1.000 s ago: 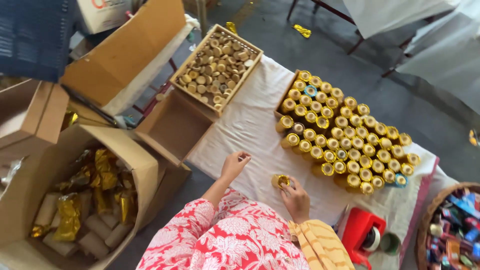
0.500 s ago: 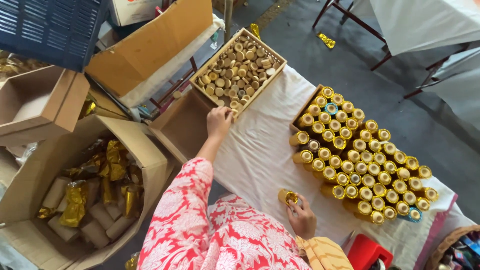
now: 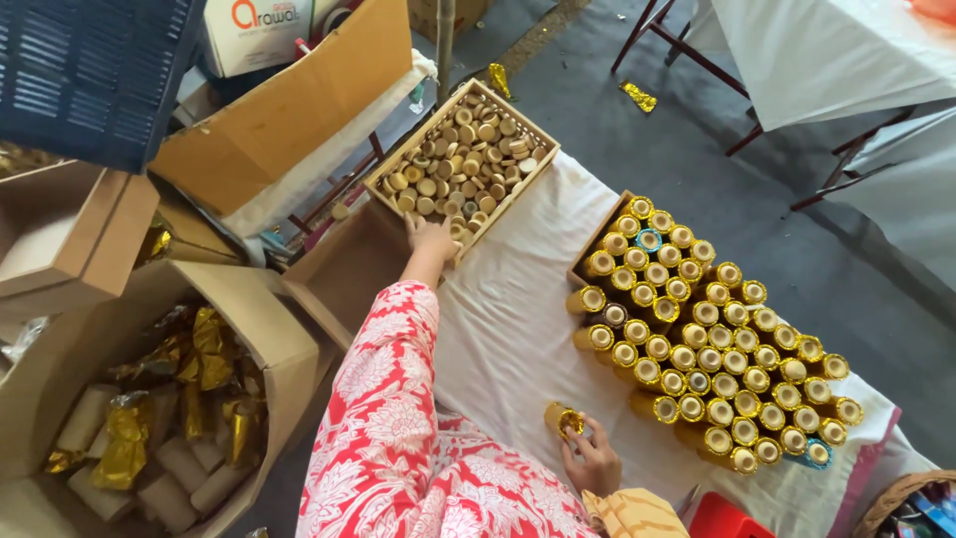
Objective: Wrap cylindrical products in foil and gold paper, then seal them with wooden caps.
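My left hand [image 3: 430,239] reaches far out to the near edge of a wooden tray [image 3: 535,175] filled with several round tan caps [image 3: 460,167]; its fingers rest among the caps and what they hold is hidden. My right hand [image 3: 590,456] stays close to my body and grips a gold foil-wrapped tube [image 3: 563,419] lying on the white cloth [image 3: 508,329]. To the right, several gold-wrapped tubes [image 3: 702,339] lie stacked in rows with their open ends facing up. My sleeve is red with white flowers.
An open cardboard box [image 3: 149,399] at the left holds gold foil and plain tubes. More cardboard boxes [image 3: 289,110] and a blue crate [image 3: 90,70] stand behind. A white-covered table [image 3: 846,50] is at the far right, a basket [image 3: 901,498] at the bottom right.
My left hand has moved from beside my right hand up across the cloth to the tray of caps. My right hand has kept hold of the gold tube.
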